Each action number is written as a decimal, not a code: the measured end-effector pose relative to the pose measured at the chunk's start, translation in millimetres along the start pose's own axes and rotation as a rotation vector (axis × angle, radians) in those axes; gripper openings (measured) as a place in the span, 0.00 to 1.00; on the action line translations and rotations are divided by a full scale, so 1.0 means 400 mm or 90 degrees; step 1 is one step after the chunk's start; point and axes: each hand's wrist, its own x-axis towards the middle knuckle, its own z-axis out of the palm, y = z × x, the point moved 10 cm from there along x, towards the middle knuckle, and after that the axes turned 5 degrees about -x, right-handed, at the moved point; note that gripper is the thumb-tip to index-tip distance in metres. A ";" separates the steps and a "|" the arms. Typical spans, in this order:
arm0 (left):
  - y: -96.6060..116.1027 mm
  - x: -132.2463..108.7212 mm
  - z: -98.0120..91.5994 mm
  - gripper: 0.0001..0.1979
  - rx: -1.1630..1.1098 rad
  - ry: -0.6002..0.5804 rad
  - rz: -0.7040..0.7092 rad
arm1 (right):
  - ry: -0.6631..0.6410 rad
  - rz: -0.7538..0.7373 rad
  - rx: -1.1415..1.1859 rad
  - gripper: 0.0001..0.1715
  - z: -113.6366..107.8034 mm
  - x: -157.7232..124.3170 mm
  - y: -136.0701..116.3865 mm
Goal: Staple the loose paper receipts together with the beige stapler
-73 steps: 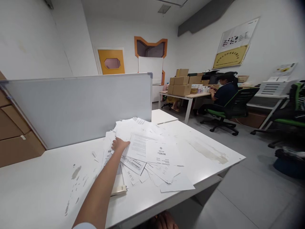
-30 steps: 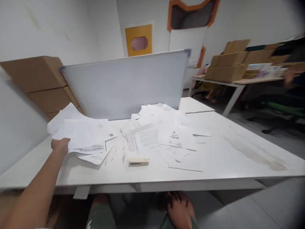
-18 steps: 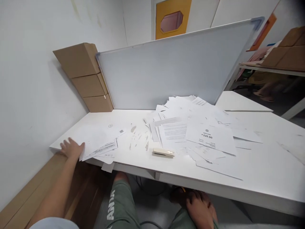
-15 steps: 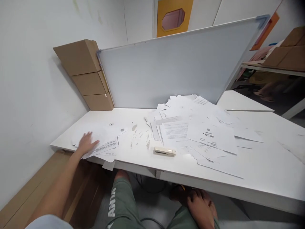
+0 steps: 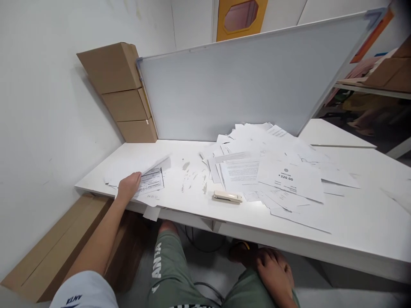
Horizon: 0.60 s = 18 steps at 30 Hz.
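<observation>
At the table's left end, my left hand (image 5: 129, 186) is closed on the near edge of a white sheet of paper (image 5: 154, 164), whose right side is tilted up off the stack. Beneath it shows a printed form (image 5: 152, 181) with dense black lines. Another paper (image 5: 151, 213) from this stack hangs over the table's front edge. My right hand (image 5: 272, 270) lies on my right knee below the table, fingers stretched over it and holding nothing. A cream stapler (image 5: 227, 197) rests near the table's front edge, apart from both hands.
A loose heap of printed papers (image 5: 239, 171) covers the middle right of the white table (image 5: 192, 204). Behind it leans a whiteboard (image 5: 224, 90). Cardboard boxes (image 5: 126, 106) are stacked at the back left, and a long carton (image 5: 61, 244) lies below the left side.
My left hand was spread flat on the left stack; now its fingers have closed on the top sheet and its right side has risen. The view has shifted slightly. My right hand stays on my knee.
</observation>
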 end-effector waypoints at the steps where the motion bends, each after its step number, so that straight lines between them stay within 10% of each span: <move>1: 0.031 -0.021 -0.012 0.22 0.004 0.012 0.039 | 0.028 -0.027 0.026 0.29 -0.008 -0.007 -0.007; 6: 0.223 -0.210 -0.022 0.17 -0.037 0.006 0.325 | 0.270 -0.279 0.208 0.21 -0.122 -0.155 -0.154; 11: 0.326 -0.362 -0.024 0.17 0.040 0.168 0.527 | 0.473 -0.351 0.253 0.18 -0.317 -0.283 -0.300; 18: 0.483 -0.301 0.019 0.31 -0.073 0.077 0.466 | 0.521 -0.303 0.198 0.25 -0.545 -0.118 -0.354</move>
